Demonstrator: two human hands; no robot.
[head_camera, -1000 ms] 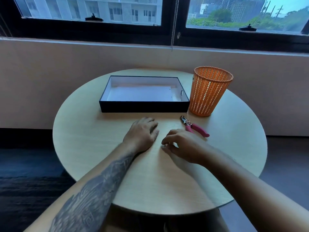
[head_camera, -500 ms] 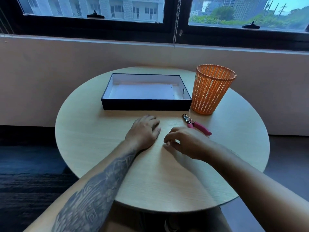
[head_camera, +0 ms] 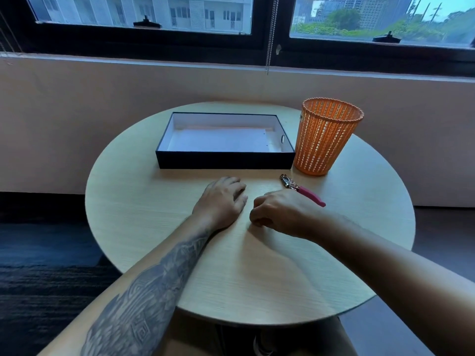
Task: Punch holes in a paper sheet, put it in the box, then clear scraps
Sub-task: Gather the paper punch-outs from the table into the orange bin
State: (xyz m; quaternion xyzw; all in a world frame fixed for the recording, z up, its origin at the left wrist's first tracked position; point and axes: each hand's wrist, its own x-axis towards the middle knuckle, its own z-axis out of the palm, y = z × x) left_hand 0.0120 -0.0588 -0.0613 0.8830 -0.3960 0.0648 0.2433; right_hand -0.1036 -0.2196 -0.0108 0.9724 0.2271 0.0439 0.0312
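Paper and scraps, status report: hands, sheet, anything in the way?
Left hand flat on table; right hand curled, contents unseen. Paper in box, holes punched. Punch lies between right hand and basket.

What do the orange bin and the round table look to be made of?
The bin: likely moulded plastic, glossy orange openwork that light shines through. The table: pale wood-grain top, matte, perhaps laminate rather than solid wood; fine straight grain lines show.

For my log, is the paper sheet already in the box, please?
In: the white sheet, small holes near its right edge, lies flat inside the black box.
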